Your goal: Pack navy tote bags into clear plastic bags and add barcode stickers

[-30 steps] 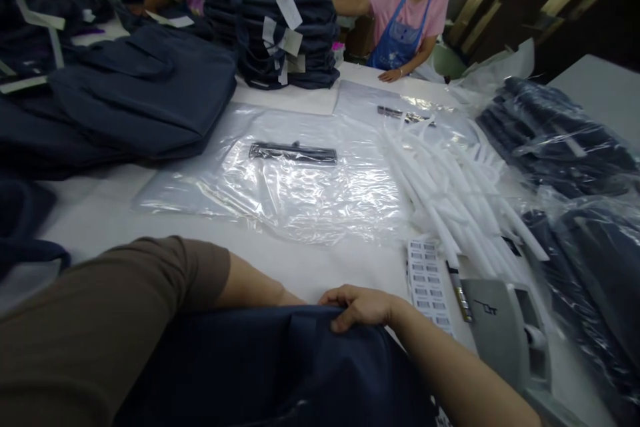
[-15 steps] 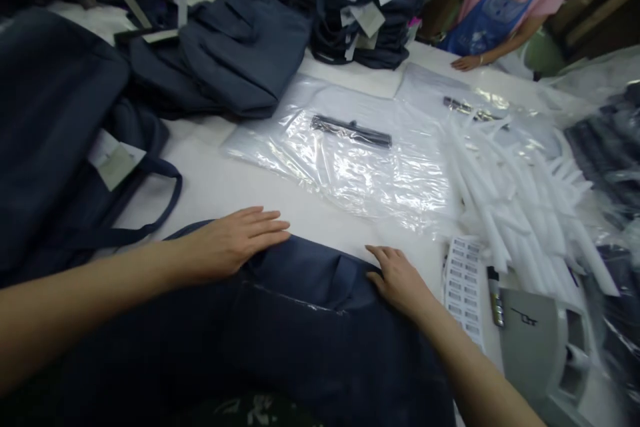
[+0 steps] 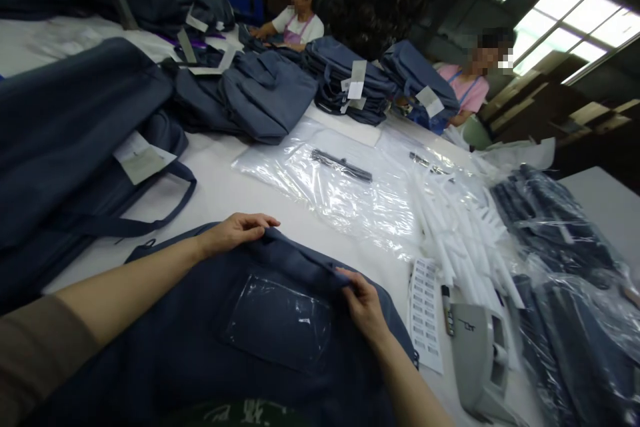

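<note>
White worktable (image 3: 215, 177): at its near side lies a navy fabric bag (image 3: 190, 333), its upper edge strip pinched by the left hand (image 3: 233, 232) and right hand (image 3: 364, 303), set apart.

Navy bag (image 3: 200, 340), prob. flat on wht tbl (image 3: 215, 180), clr panel (image 3: 277, 320) facing up.

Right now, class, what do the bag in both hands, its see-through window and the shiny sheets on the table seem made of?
Bag: cloth, fibre unclear, matte navy, softly folded at its edge.
Window: likely clear plastic, smooth and glossy, with small glints.
Sheets: seemingly thin plastic film, shiny, with wrinkles catching light.
</note>
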The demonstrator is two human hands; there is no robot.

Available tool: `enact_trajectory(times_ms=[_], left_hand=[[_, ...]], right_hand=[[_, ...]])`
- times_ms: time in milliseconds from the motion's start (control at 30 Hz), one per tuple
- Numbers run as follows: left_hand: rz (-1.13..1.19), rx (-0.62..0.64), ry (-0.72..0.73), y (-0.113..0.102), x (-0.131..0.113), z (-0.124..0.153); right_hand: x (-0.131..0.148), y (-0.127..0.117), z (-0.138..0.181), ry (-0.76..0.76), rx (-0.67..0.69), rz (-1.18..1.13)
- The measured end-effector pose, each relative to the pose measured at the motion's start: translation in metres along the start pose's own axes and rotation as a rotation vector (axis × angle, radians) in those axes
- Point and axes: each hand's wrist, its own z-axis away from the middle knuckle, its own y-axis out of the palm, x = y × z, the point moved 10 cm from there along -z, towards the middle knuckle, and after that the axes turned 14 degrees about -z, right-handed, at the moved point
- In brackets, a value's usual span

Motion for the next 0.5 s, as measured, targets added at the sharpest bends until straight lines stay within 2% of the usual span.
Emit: enact_trajectory(times_ms=[100,133,167,233,267,333,433,500], left_hand=[[-0.131,0.253,0.194,0.007,-0.040,0.035],[-0.219,0.267,0.208,0.005,-0.047,0.044],[-0.299,0.225,0.195,0.000,-0.050,0.049],[-0.430,0.052,0.147,-0.013,-0.054,0.049],[-0.501,-0.013,0.143,-0.012,-0.053,0.048],[-0.651,-0.023,0.195,0.008,-0.047,0.043],[-0.773,0.127,0.257,0.057,-0.013,0.038],[-0.779,0.198,0.239,0.074,0.013,0.039]], right_hand=[[0.042,0.024,0.035,-0.284,0.295,0.252],[0.050,0.026,0.043,-0.325,0.317,0.328],[0.056,0.023,0.046,-0.336,0.266,0.386],[0.062,0.013,0.041,-0.305,0.086,0.458],[0.061,0.014,0.037,-0.275,0.044,0.486],[0.047,0.039,0.025,-0.186,0.133,0.537],[0.009,0.085,0.017,-0.023,0.376,0.560],[-0.009,0.098,0.019,0.047,0.431,0.549]])
